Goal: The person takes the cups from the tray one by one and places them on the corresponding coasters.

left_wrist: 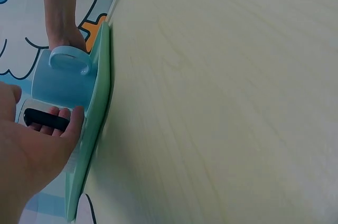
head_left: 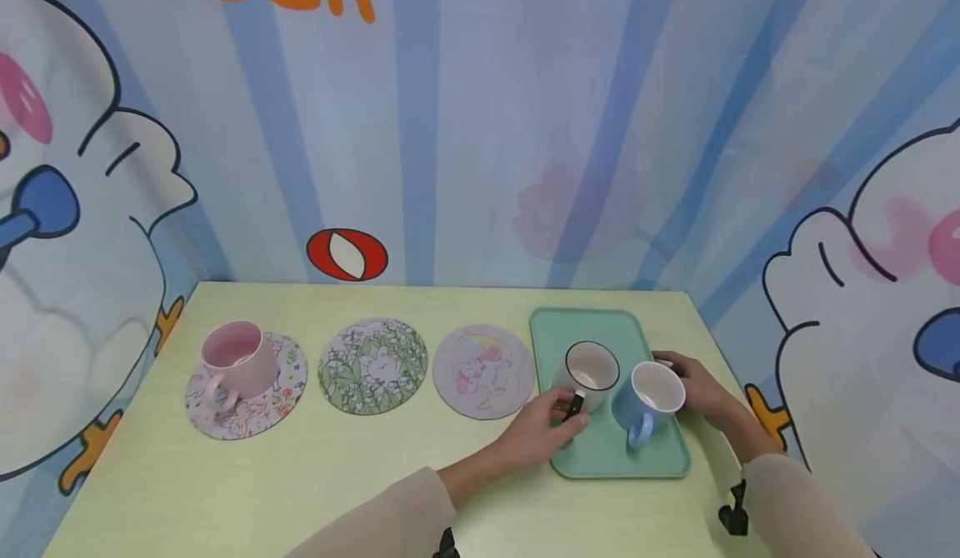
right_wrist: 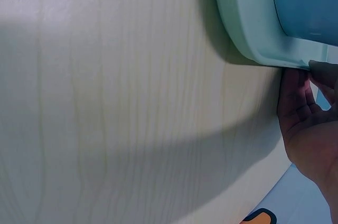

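Note:
A white mug [head_left: 592, 366] with a dark rim and black handle [left_wrist: 46, 119] stands on the green tray [head_left: 592, 458]. My left hand [head_left: 536, 429] is at this mug, its fingers curled about the handle. To its right, also on the tray, is a blue mug [head_left: 648, 399], its handle facing the front. My right hand [head_left: 697, 383] pinches the tray's right rim beyond the blue mug; the right wrist view shows the thumb [right_wrist: 323, 71] at the rim's top and the other fingers below it.
On the left, a pink mug [head_left: 243, 362] sits on a floral round coaster [head_left: 288, 374]. A green patterned coaster [head_left: 372, 366] and a pale lilac one [head_left: 483, 372] lie between it and the tray. A printed curtain [head_left: 480, 124] hangs behind the table [head_left: 337, 491].

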`<state>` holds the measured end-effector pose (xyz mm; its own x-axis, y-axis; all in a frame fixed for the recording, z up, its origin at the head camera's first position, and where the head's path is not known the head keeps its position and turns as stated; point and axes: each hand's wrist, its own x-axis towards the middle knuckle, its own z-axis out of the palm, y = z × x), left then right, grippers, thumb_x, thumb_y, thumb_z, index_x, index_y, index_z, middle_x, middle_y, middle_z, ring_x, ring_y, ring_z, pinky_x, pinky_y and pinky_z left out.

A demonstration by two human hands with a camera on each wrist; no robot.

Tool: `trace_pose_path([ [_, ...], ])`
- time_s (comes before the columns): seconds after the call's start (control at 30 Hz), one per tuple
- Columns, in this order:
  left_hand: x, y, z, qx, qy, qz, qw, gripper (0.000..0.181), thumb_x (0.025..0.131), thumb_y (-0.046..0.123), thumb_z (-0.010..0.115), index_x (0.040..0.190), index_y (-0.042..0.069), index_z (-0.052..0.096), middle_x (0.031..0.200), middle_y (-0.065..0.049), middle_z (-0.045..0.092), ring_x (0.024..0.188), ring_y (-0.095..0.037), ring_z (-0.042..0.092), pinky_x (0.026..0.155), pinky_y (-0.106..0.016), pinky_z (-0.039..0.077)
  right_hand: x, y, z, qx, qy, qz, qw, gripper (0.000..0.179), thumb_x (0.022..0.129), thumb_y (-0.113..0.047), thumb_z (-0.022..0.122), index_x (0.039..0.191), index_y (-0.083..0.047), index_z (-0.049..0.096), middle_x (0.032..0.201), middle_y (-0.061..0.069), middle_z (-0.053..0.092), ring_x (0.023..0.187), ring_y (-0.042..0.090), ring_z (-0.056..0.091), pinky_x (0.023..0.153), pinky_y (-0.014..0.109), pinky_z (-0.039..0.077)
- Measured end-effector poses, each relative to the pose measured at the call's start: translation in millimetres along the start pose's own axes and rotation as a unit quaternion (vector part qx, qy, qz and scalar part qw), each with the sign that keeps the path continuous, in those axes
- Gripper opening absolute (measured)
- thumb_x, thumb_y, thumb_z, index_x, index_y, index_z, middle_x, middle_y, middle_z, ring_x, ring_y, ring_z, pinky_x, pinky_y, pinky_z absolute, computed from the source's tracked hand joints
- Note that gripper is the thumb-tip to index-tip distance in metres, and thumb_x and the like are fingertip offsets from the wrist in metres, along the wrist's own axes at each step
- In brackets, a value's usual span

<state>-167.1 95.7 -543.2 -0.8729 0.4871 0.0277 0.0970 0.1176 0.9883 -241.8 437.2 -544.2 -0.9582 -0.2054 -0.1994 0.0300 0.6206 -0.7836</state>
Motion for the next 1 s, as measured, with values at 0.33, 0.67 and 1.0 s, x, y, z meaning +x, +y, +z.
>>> trace_pose_path([
  [0.33, 2.6, 1.5, 7.3, 0.030, 0.006, 0.004, 0.9995, 0.022, 0.101, 0.020, 0.074, 0.115, 0.004, 0.067, 0.107, 0.002, 0.070, 0.097, -0.007, 0.067, 0.087, -0.022, 0.055, 0.6, 1.4, 0.5, 0.004, 0.001, -0.001, 1.0000, 0.062, 0.105, -0.011, 0.063, 0.157, 0.009, 0.038, 0.123, 0.024, 0.064, 0.102, 0.024, 0.060, 0.083, 0.034, 0.054],
  [0.67, 4.6, 5.2, 10.3, 0.004, -0.036, 0.024, 0.9991, 0.012, 0.110, 0.014, 0.058, 0.107, 0.003, 0.064, 0.097, -0.005, 0.078, 0.081, -0.017, 0.066, 0.072, -0.021, 0.056, 0.4, -2.4, -0.5, -0.001, 0.004, 0.000, 1.0000, 0.064, 0.104, -0.010, 0.063, 0.157, 0.011, 0.036, 0.123, 0.025, 0.064, 0.102, 0.025, 0.060, 0.083, 0.034, 0.054],
  [1.0, 2.4, 12.1, 12.3, 0.003, -0.033, -0.014, 0.9994, 0.016, 0.113, 0.016, 0.049, 0.111, 0.003, 0.059, 0.086, -0.002, 0.058, 0.071, -0.011, 0.055, 0.067, -0.024, 0.049, 0.6, -1.0, 0.2, -0.001, 0.008, 0.010, 0.9999, 0.062, 0.104, -0.010, 0.064, 0.157, 0.010, 0.037, 0.123, 0.024, 0.064, 0.102, 0.024, 0.059, 0.083, 0.034, 0.053],
])
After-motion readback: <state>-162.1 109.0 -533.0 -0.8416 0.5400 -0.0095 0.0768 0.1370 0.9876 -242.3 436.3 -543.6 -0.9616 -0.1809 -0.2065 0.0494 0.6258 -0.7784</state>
